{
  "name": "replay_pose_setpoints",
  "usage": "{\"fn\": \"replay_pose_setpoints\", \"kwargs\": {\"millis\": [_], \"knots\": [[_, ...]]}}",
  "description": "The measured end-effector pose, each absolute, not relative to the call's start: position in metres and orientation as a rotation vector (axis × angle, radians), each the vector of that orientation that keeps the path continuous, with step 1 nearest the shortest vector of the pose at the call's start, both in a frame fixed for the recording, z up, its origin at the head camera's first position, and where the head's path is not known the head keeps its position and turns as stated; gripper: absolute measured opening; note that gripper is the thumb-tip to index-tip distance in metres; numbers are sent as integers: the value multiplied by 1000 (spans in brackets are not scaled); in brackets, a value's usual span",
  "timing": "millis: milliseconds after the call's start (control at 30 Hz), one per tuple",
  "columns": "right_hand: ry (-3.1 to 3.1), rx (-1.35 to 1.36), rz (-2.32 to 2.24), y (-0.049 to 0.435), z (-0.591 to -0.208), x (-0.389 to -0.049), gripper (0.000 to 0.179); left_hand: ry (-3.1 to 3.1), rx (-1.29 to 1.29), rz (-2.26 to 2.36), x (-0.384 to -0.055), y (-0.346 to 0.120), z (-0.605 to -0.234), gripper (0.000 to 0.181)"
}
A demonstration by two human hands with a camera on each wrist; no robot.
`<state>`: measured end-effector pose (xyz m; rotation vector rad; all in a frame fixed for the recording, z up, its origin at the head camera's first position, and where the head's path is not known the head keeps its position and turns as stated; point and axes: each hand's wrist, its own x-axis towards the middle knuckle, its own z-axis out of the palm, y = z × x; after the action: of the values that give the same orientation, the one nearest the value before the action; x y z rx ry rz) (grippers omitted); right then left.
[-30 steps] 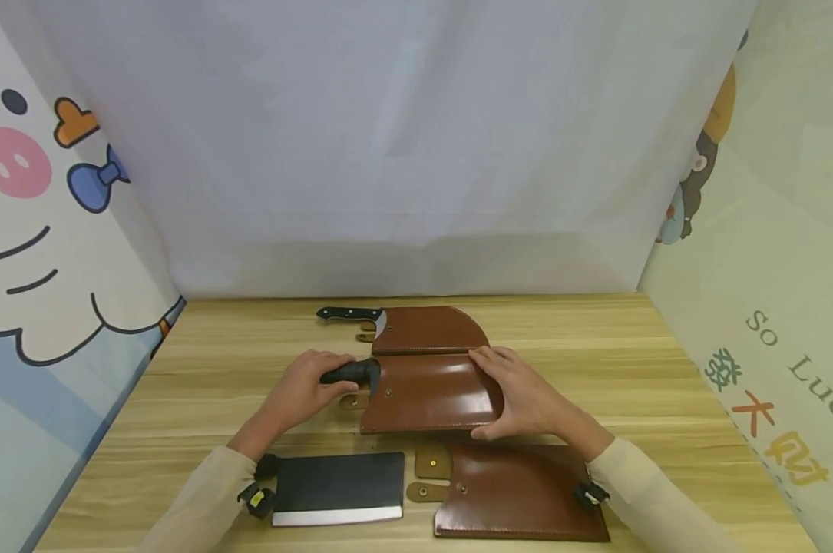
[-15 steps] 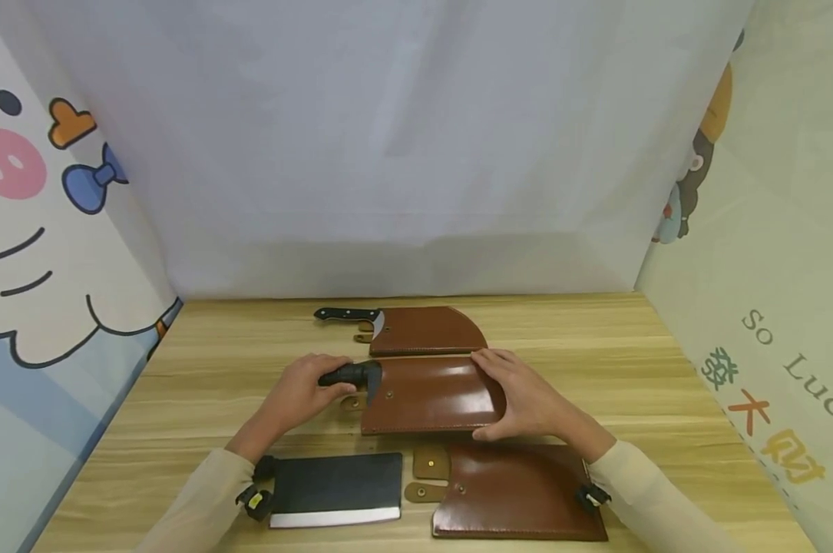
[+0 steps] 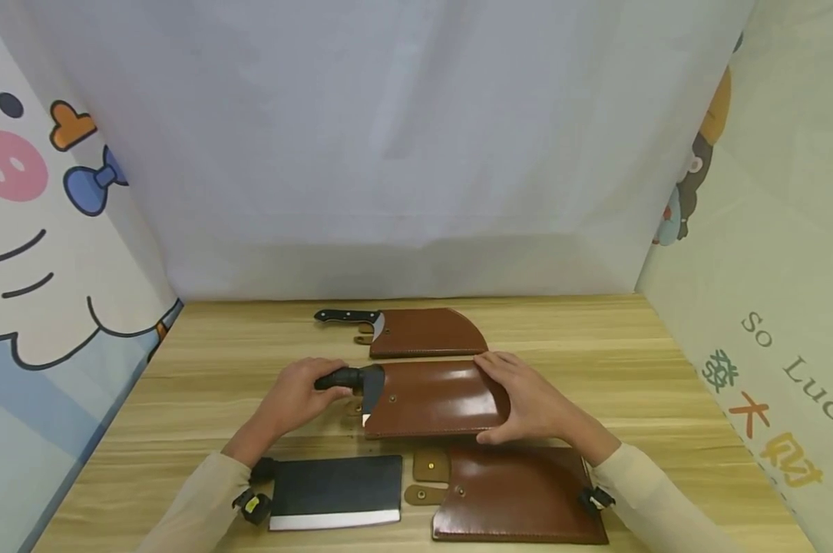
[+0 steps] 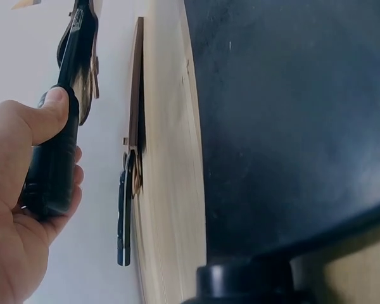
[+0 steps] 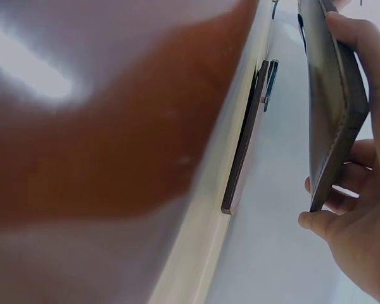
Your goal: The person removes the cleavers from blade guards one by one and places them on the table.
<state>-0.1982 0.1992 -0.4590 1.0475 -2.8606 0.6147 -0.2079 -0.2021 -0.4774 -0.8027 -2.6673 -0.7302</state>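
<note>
In the head view my left hand [image 3: 302, 395] grips the black handle [image 3: 340, 378] of a cleaver. Most of its dark blade [image 3: 372, 384] is hidden inside a glossy brown leather sheath [image 3: 430, 395]; a strip with a bright lower edge shows at the sheath's mouth. My right hand [image 3: 527, 399] holds the sheath's rounded right end, thumb and fingers spread across its width. The left wrist view has the thumb pressed along the cleaver handle [image 4: 54, 158], fingers wrapped beneath. From the right wrist, the stitched sheath edge [image 5: 342, 120] appears within the hand, raised above the table.
A bare cleaver [image 3: 336, 491] with a black blade and silver edge lies in front on the left. Beside it is another brown sheath [image 3: 520, 495] with tan snap straps. Behind, a third sheath [image 3: 430, 332] has a riveted knife handle [image 3: 347, 316] protruding. All lie on the wooden table [image 3: 181, 430].
The cleaver handle has shifted slightly left and the sheath slightly right, so more blade, including its bright edge, shows at the sheath's mouth. Both hands keep their hold.
</note>
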Motion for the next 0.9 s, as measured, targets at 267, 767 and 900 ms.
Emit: {"fn": "replay_pose_setpoints", "kwargs": {"millis": [267, 767, 900], "knots": [[-2871, 1025, 636, 203, -452, -196, 119, -2680, -776, -791, -209, -207, -479, 42], [-2836, 1021, 621, 215, -456, -198, 119, -2663, -769, -788, -208, -217, -477, 45], [-2828, 1017, 610, 218, -458, -199, 119, -2664, -757, -794, -207, -220, -476, 45]]}}
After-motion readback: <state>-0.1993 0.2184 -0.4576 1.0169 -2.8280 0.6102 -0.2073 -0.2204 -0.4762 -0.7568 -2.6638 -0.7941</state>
